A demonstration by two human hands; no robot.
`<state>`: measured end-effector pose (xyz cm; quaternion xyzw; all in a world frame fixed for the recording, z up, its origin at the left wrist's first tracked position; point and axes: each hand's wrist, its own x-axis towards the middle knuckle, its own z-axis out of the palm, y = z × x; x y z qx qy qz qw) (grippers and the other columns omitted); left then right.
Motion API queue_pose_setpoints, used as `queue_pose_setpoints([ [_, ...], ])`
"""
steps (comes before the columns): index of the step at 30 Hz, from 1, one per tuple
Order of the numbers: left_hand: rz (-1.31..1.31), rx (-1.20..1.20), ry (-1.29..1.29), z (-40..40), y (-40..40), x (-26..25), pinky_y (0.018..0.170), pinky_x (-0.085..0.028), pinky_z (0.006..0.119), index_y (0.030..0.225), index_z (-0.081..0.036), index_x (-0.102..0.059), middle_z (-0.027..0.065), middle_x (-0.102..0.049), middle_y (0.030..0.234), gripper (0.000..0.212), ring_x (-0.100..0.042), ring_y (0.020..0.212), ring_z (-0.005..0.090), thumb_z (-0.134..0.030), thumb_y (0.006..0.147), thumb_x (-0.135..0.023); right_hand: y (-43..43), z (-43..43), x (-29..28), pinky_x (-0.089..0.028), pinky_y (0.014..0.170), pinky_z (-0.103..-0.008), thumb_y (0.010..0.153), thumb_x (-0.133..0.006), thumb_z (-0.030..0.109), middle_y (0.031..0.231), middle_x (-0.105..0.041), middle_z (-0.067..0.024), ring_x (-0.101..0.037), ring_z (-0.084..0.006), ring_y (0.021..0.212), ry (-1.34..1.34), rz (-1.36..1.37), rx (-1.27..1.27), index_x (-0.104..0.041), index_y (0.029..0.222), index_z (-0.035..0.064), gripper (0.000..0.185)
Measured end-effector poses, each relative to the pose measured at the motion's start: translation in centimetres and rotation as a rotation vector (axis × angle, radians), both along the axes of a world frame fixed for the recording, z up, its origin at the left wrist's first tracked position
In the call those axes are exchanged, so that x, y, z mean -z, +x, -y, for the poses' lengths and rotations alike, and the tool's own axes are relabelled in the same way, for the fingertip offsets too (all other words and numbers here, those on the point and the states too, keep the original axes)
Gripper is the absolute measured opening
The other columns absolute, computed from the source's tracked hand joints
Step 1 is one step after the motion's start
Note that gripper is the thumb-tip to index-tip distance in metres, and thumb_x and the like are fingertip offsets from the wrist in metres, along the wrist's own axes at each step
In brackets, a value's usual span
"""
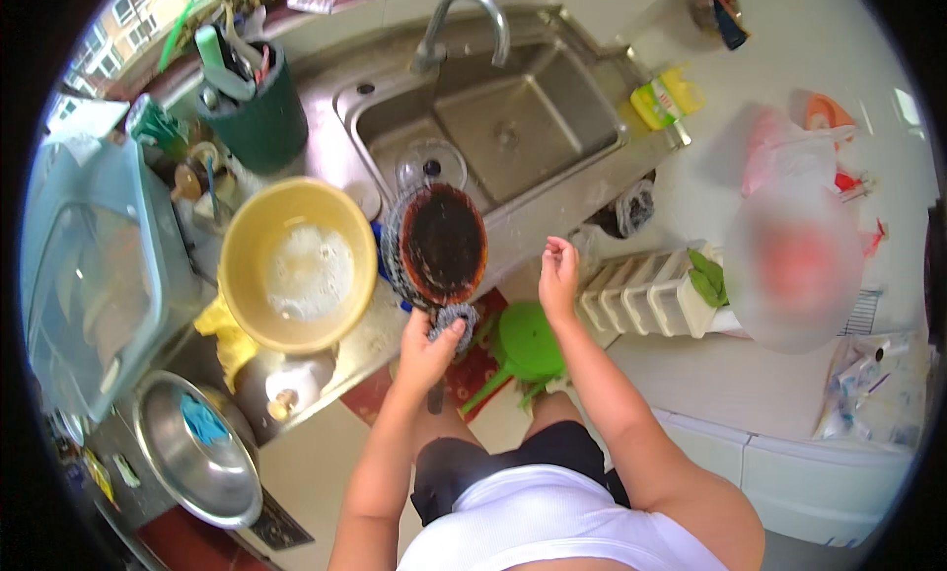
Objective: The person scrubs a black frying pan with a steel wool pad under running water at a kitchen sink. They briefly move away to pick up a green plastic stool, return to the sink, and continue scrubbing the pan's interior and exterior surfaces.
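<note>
My left hand (pixel 427 349) grips the handle of a frying pan (pixel 444 245) and a grey metal scouring pad (pixel 453 325) together, the pad by the thumb. The pan, dark inside with a reddish-brown rim, is held tilted at the front edge of the sink counter. My right hand (pixel 559 271) is raised to the right of the pan, its fingers curled and nothing seen in them. A yellow plastic basin (pixel 233 305) of sudsy water stands left of the pan. Behind the pan, a clear lid with a dark knob (pixel 431 168) lies at the near edge of the steel sink (pixel 510 127).
A curved faucet (pixel 503 35) rises over the sink. At left are a green utensil holder (pixel 270 134), a blue plastic bin (pixel 152 275) and a steel bowl (pixel 192 467). A green plastic stool (pixel 529 342) and a white drawer unit (pixel 651 297) stand to the right.
</note>
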<state>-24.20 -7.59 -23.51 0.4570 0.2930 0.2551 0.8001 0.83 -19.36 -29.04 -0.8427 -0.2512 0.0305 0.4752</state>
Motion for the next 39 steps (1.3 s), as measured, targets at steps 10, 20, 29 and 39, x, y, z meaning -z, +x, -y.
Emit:
queue_pose_setpoints([
  [10,-0.195,-0.117,-0.032,5.0,0.1,2.6,0.060,-0.050,0.025,0.140,-0.005,-0.046,0.0067,-0.064,0.098,0.066,-0.061,0.073,0.0120,-0.031,0.087,-0.077,4.1,15.7,21.6,-0.042,0.104,-0.0456,0.090,-0.061,0.030,0.134,-0.061,-0.0109,-0.049,-0.0349,0.125,-1.236,-0.147,-0.428,-0.066,0.128,0.0144,0.042],
  [20,-0.173,-0.146,0.190,5.8,7.0,5.7,0.038,-0.033,0.027,0.116,-0.006,-0.040,0.0077,-0.050,0.069,0.047,-0.042,0.045,0.0135,-0.046,0.099,-0.058,6.5,24.2,23.4,-0.046,0.100,-0.0411,0.090,-0.061,0.026,0.122,-0.068,-0.0144,-0.056,-0.0351,0.116,-1.035,-0.330,-0.288,-0.071,0.117,0.0088,0.034],
  [29,-0.232,-0.192,0.074,3.2,5.8,14.0,0.040,-0.037,0.028,0.132,-0.008,-0.038,0.0090,-0.057,0.083,0.053,-0.051,0.056,0.0149,-0.039,0.097,-0.063,14.3,23.8,27.5,-0.046,0.099,-0.0364,0.096,-0.057,0.026,0.125,-0.067,-0.0117,-0.059,-0.0256,0.117,-0.341,-1.109,0.299,-0.063,0.129,0.0060,0.039],
  [39,-0.009,-0.069,0.034,3.1,9.0,11.3,0.031,-0.023,0.027,0.082,-0.008,-0.045,-0.0027,-0.034,0.055,0.072,-0.032,0.036,0.0119,-0.077,0.078,-0.066,23.8,16.7,43.8,-0.039,0.107,-0.0391,0.101,-0.053,0.030,0.142,-0.054,-0.0100,-0.051,-0.0248,0.128,0.437,-1.542,0.600,-0.043,0.149,0.0089,0.053],
])
